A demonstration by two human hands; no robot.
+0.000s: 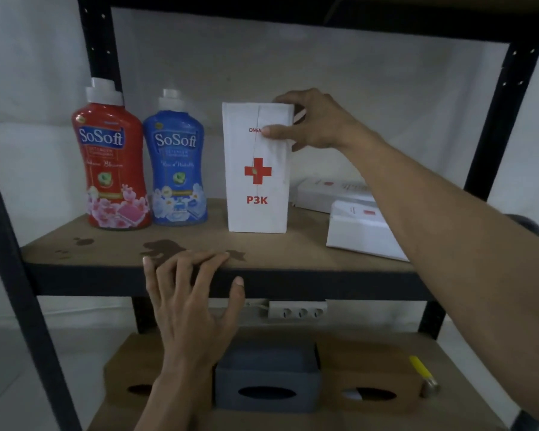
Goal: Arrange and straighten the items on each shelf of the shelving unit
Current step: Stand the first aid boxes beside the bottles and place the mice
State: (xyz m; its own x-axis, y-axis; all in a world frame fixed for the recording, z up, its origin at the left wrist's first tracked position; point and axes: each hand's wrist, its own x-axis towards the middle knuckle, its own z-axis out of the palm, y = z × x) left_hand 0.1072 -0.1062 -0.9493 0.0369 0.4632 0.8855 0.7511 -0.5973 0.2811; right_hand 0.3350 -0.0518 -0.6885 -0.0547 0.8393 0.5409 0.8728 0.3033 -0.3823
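Clamped right hand (311, 122) fingers on top of P3K box (255, 188), upright on shelf (293, 247) near blue bottle (176, 163); rested left hand (190, 293) on shelf edge, fingers apart; judged bottles lined up; left to straighten: flat white boxes (361, 231) at right.

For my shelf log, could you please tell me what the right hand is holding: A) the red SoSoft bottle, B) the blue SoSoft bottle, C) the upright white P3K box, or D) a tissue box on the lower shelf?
C: the right hand pinches the top of the upright white P3K box, while the left hand rests on the shelf edge.
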